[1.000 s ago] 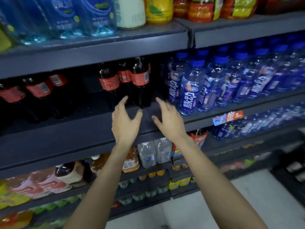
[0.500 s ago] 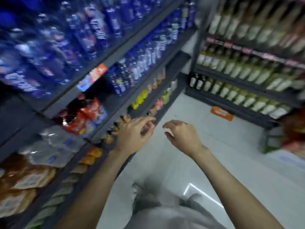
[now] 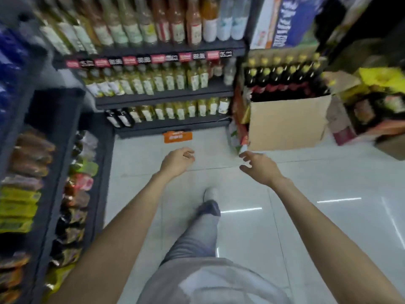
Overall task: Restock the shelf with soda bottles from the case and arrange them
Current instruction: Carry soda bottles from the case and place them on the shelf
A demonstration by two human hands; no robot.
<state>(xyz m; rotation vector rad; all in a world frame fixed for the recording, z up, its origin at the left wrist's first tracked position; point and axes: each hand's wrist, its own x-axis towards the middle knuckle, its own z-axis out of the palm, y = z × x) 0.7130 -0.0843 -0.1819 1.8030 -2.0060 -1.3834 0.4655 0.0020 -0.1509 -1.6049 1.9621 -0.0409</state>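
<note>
Ahead, boxy cardboard case (image 3: 287, 123), dark bottles (image 3: 285, 77).

Bare floor (image 3: 306, 216) lies open ahead and rightward. Shelving (image 3: 166, 99) walls the far end and left side; the open cardboard case (image 3: 287, 121), packed with dark bottles (image 3: 285, 80), blocks the right corner.

Dimly and coolly lit overall, with a bluish cast. Pale glossy floor (image 3: 306, 227) streaked by thin white reflections of overhead strip lights. Heavily motion-blurred throughout: shelf bottles (image 3: 153, 82) smeared, labels and price tags unreadable. Strong wide-angle bending at the edges, left shelving (image 3: 28, 194) curved and stretched. Upper right corner sunk into near black. Blocky compression softening over forearms and trouser leg (image 3: 197, 233).
</note>
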